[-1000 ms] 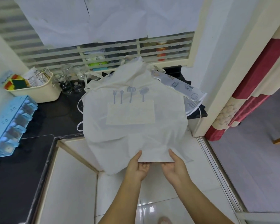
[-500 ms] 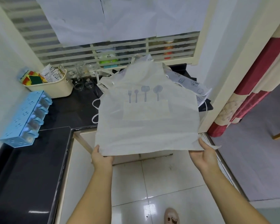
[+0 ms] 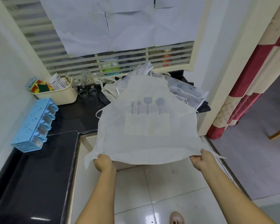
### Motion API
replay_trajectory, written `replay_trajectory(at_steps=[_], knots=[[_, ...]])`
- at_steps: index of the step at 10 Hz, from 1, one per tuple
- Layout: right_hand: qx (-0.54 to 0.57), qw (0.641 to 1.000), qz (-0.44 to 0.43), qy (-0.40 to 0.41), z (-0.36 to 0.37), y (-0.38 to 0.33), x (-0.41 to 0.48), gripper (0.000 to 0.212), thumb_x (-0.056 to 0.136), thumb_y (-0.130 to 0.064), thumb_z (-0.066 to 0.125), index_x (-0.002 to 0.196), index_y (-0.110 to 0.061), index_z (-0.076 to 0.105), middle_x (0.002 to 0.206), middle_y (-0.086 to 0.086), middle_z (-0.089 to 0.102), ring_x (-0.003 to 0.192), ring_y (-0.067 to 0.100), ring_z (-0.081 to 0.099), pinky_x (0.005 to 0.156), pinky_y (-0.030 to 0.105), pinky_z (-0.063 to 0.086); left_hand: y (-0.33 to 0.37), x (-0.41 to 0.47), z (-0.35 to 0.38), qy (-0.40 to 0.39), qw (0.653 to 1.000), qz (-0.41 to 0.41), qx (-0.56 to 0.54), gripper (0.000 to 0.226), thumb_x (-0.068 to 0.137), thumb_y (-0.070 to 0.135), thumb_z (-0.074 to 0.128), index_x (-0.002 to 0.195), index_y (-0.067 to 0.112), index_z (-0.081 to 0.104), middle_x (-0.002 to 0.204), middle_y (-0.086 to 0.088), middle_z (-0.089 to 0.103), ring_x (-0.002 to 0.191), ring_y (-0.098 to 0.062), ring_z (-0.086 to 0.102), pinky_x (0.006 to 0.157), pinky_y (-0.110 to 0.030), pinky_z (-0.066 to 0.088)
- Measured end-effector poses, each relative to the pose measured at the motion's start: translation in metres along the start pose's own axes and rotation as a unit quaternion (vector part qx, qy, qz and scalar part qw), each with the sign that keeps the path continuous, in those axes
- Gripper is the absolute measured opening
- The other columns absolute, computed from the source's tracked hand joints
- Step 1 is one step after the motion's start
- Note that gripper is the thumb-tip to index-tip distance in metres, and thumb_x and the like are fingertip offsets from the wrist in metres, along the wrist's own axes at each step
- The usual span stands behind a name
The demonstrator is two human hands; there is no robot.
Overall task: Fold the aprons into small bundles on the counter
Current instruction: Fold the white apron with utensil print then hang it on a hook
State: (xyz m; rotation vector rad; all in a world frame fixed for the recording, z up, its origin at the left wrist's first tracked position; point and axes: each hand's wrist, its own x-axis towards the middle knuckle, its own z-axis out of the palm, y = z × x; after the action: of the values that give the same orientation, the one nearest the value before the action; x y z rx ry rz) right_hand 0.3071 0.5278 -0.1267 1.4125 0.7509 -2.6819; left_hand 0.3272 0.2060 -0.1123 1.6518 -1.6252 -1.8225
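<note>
Head view: white apron (image 3: 148,126) with utensil print stretched flat, bib end lying on black counter (image 3: 74,117) over other aprons (image 3: 187,92), hem held out past counter's edge. Left hand (image 3: 103,162) and right hand (image 3: 200,160) pinching opposite hem corners, fingers closed on cloth. Blue spice rack (image 3: 35,123) and cream basket (image 3: 61,93) at left.

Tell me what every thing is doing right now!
White apron: spread out flat, not folded yet, top end lying on the counter.
Left hand: gripping the apron's bottom left corner.
Right hand: gripping the bottom right corner.
Other aprons: in a messy unfolded pile.
Glass jars: upright, look empty.
Cream basket: full of packets.
</note>
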Motion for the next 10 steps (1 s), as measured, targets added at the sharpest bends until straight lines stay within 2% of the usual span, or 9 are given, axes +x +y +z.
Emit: replay_trajectory(at_steps=[2, 3, 4, 5, 6, 7, 8, 9, 10], knots=[[-0.042, 0.996, -0.072, -0.010, 0.028, -0.022, -0.017, 0.035, 0.097, -0.001, 0.041, 0.129, -0.007, 0.054, 0.107, 0.009, 0.065, 0.082, 0.022, 0.064, 0.056, 0.037, 0.058, 0.049, 0.012, 0.019, -0.044, 0.992, 0.044, -0.114, 0.038, 0.100, 0.019, 0.034, 0.129, -0.002, 0.045, 0.126, -0.020, 0.055, 0.112, -0.037, 0.057, 0.092, -0.045, 0.049], [-0.079, 0.993, -0.080, -0.035, 0.050, -0.036, -0.023, 0.027, 0.098, -0.004, 0.038, 0.121, -0.006, 0.053, 0.109, 0.015, 0.064, 0.085, 0.029, 0.065, 0.064, 0.043, 0.059, 0.086, 0.009, 0.041, -0.077, 0.983, 0.056, -0.156, 0.034, 0.100, 0.018, 0.032, 0.128, 0.004, 0.046, 0.116, -0.012, 0.055, 0.093, -0.030, 0.059, 0.070, -0.037, 0.051], [-0.123, 0.986, -0.099, -0.046, 0.078, -0.052, -0.020, 0.029, 0.101, -0.014, 0.033, 0.088, 0.003, 0.052, 0.073, 0.019, 0.066, 0.057, 0.027, 0.069, 0.057, 0.030, 0.060, 0.123, 0.004, 0.068, -0.081, 0.982, 0.113, -0.130, 0.030, 0.101, 0.015, 0.029, 0.124, 0.005, 0.046, 0.103, -0.012, 0.052, 0.067, -0.019, 0.053, 0.055, -0.029, 0.044], [-0.112, 0.982, -0.140, -0.057, 0.117, -0.077, -0.010, 0.032, 0.101, -0.022, 0.040, 0.073, -0.007, 0.047, 0.044, 0.006, 0.056, 0.041, 0.018, 0.064, 0.035, 0.020, 0.048, 0.165, 0.016, 0.103, -0.069, 0.981, 0.151, -0.102, 0.037, 0.103, 0.022, 0.028, 0.128, 0.000, 0.044, 0.091, -0.011, 0.052, 0.061, -0.017, 0.049, 0.047, -0.027, 0.043], [-0.103, 0.977, -0.167, -0.086, 0.161, -0.100, 0.015, 0.027, 0.099, -0.020, 0.044, 0.076, -0.009, 0.051, 0.045, 0.002, 0.053, 0.044, 0.016, 0.065, 0.036, 0.019, 0.048, 0.211, 0.031, 0.149, -0.095, 0.980, 0.147, -0.097, 0.043, 0.102, 0.028, 0.027, 0.134, 0.004, 0.040, 0.096, -0.013, 0.056, 0.059, -0.016, 0.049, 0.034, -0.019, 0.039], [-0.099, 0.975, -0.170, -0.104, 0.202, -0.119, 0.042, 0.029, 0.101, -0.022, 0.040, 0.080, -0.006, 0.051, 0.042, 0.001, 0.057, 0.044, 0.015, 0.065, 0.038, 0.020, 0.049, 0.251, 0.045, 0.196, -0.115, 0.979, 0.155, -0.071, 0.044, 0.102, 0.030, 0.027, 0.140, 0.008, 0.034, 0.086, -0.010, 0.057, 0.056, -0.016, 0.050, 0.038, -0.024, 0.042], [-0.092, 0.978, -0.163, -0.095, 0.243, -0.141, 0.080, 0.035, 0.103, -0.024, 0.038, 0.074, -0.005, 0.049, 0.046, 0.006, 0.062, 0.042, 0.015, 0.064, 0.037, 0.020, 0.048, 0.282, 0.058, 0.250, -0.121, 0.979, 0.155, -0.046, 0.048, 0.102, 0.032, 0.028, 0.145, 0.010, 0.028, 0.074, -0.007, 0.055, 0.052, -0.016, 0.048, 0.043, -0.027, 0.044], [-0.104, 0.981, -0.137, -0.090, 0.281, -0.162, 0.121, 0.042, 0.104, -0.028, 0.033, 0.073, -0.004, 0.049, 0.051, 0.012, 0.065, 0.042, 0.016, 0.064, 0.036, 0.021, 0.049, 0.301, 0.073, 0.303, -0.114, 0.979, 0.170, 0.012, 0.056, 0.102, 0.029, 0.028, 0.152, 0.016, 0.005, 0.097, -0.012, 0.060, 0.069, -0.021, 0.052, 0.067, -0.037, 0.052], [-0.138, 0.981, -0.094, -0.095, 0.309, -0.174, 0.168, 0.048, 0.105, -0.032, 0.030, 0.082, 0.002, 0.056, 0.054, 0.013, 0.067, 0.044, 0.018, 0.066, 0.038, 0.022, 0.051, 0.306, 0.094, 0.348, -0.089, 0.979, 0.166, 0.083, 0.055, 0.102, 0.027, 0.030, 0.150, 0.006, 0.016, 0.130, -0.020, 0.054, 0.099, -0.034, 0.061, 0.085, -0.044, 0.051]])
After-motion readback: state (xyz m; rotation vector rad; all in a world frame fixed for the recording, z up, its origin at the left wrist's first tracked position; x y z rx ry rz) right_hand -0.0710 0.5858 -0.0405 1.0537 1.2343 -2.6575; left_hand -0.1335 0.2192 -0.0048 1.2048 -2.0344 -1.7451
